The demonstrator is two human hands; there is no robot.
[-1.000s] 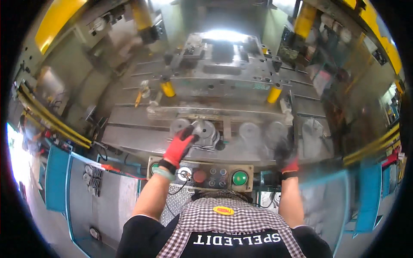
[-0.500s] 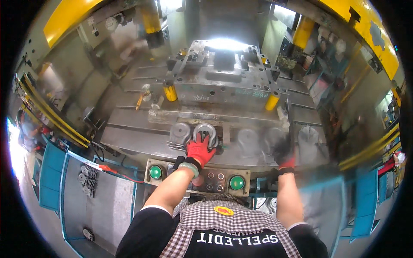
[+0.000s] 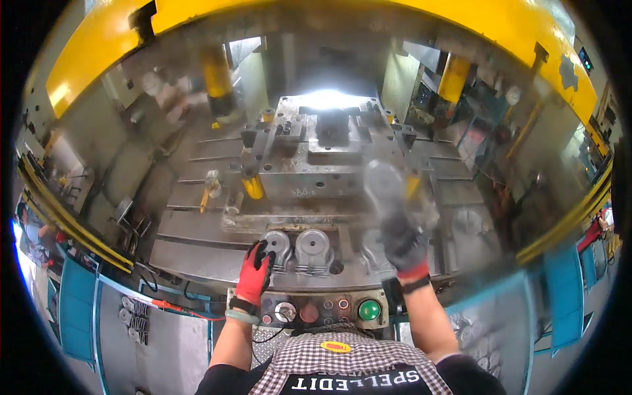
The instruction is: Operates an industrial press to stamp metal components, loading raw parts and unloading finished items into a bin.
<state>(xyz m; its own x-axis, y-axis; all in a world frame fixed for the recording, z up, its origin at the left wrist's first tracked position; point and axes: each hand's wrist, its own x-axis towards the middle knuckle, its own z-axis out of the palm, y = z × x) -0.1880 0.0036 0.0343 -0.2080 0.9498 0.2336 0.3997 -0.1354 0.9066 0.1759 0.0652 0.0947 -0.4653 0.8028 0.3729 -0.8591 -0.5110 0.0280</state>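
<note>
My right hand (image 3: 404,247), in a red glove with dark grey fingers, is closed on the near end of a flat, rounded metal plate (image 3: 384,185). Motion smears both as the plate hangs tilted before the right side of the steel die block (image 3: 309,187). Fingers extended and somewhat apart, my left hand (image 3: 255,273) rests against the left edge of a stack of stamped metal parts (image 3: 275,243). Beside that stands a second stack of similar parts (image 3: 313,245). Another metal plate (image 3: 372,249) lies on the press bed, partly behind my right hand.
Below the bed's front edge sits a control panel (image 3: 308,309) with a green button (image 3: 369,310). Yellow posts (image 3: 252,187) flank the die. More plates (image 3: 469,224) lie at right. A metal table (image 3: 174,336) at lower left holds several parts (image 3: 137,322). Yellow press framework arches overhead.
My right hand has lifted a plate off the bed and moved it forward and left. My left hand has shifted from the second stack to the left one. The view has tilted upward.
</note>
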